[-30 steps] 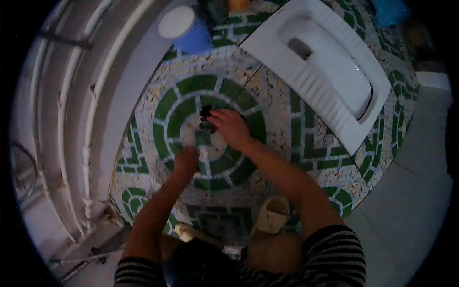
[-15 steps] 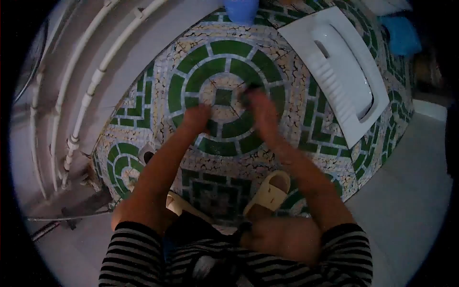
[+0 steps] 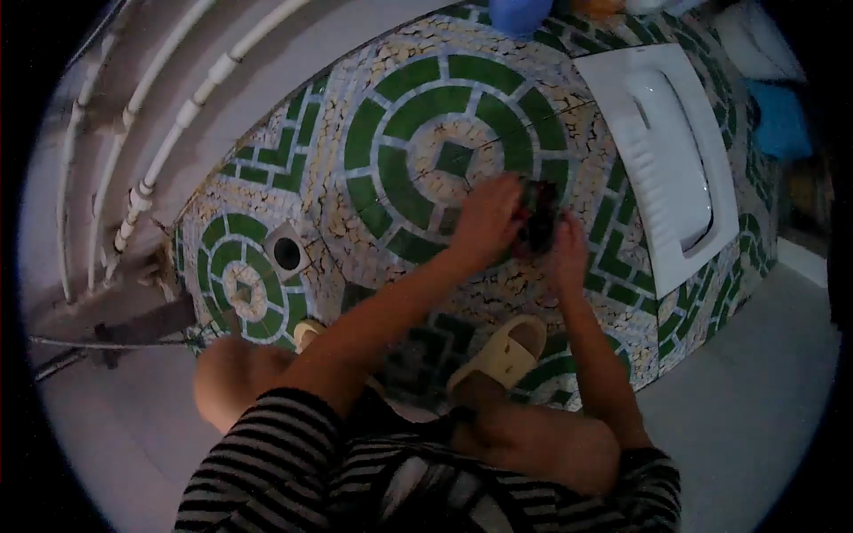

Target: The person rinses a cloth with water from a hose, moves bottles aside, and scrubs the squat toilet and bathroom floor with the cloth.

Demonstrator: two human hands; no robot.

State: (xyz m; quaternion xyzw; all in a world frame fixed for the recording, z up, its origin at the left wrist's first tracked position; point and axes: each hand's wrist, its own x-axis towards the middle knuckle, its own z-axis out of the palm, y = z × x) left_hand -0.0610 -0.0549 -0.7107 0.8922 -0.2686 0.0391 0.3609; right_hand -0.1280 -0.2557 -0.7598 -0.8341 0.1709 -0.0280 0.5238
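Note:
A small dark object with reddish parts [image 3: 538, 216] is between my two hands, low over the patterned floor. Its kind is too dim and blurred to make out. My left hand [image 3: 487, 220] is closed on its left side, fingers curled against it. On the right side, my right hand [image 3: 569, 253] grips its edge with the fingers bent upward. Below the hands are the beige slippers [image 3: 499, 357] on my feet. The green-and-cream floor tiles [image 3: 426, 160] lie beneath everything.
A white squat toilet [image 3: 673, 169] is set in the floor to the right. White pipes [image 3: 169, 147] run along the left wall, and a round drain [image 3: 287, 253] lies near them. A blue container [image 3: 520, 13] stands at the top, a teal item [image 3: 779, 120] at the right.
Both hands have moved right and come together at the dark object, which was at my right hand while the left was apart. The view has shifted, bringing the drain out from behind my left arm.

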